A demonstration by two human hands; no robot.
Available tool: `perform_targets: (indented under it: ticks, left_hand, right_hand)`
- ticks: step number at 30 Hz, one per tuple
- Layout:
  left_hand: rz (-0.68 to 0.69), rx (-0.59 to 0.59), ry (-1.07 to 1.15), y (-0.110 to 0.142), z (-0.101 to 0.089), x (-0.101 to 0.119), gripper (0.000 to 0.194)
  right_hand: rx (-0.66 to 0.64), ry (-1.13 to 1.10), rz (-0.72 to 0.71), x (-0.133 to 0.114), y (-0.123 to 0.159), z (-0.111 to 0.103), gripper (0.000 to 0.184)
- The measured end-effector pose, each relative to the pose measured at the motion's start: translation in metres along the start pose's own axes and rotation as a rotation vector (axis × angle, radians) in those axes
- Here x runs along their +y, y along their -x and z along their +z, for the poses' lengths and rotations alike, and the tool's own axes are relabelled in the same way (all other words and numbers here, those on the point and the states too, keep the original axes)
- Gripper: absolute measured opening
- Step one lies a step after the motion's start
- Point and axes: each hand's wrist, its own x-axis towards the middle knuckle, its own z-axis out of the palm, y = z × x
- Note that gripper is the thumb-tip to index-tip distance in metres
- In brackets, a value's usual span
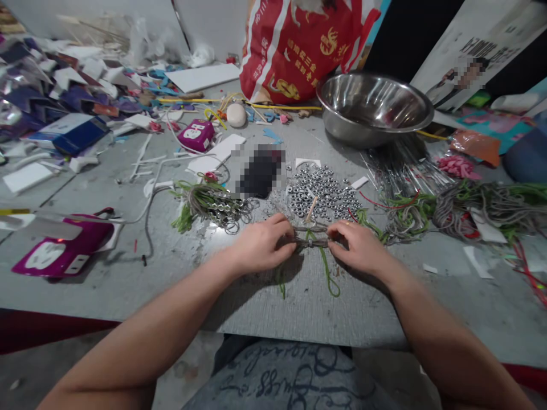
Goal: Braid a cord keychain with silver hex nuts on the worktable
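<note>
Between my two hands stretches a loop of grey cord, just above the table near its front. My left hand pinches its left end, and my right hand pinches the right end. A silver bead sits midway on the lower strand. Green cord is tied there, one looped tail hanging toward me. Just beyond the hands lies a spread of shiny metal beads. Left of them rests a bundle of finished-looking grey and green cords with beads on it.
A steel bowl and a red bag stand at the back. Heaped grey and green cord lies right, beside clear plastic strips. Purple power strips with white cables, a blurred dark object and scraps occupy the left.
</note>
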Motion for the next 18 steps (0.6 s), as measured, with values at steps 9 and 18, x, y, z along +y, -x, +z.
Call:
perform_targets:
  ticks: [9,18]
  left_hand:
    - [-0.036,-0.148,-0.234,-0.0037,0.0063,-0.0033,0.019]
    - [-0.035,-0.194,-0.317,-0.0027,-0.0001,-0.0054,0.020]
  right_hand:
    - [0.002,0.055,-0.094,0.0052,0.0001,0.0098,0.012]
    - [-0.101,0.061,-0.107,0.0081,-0.0014,0.0016,0.013]
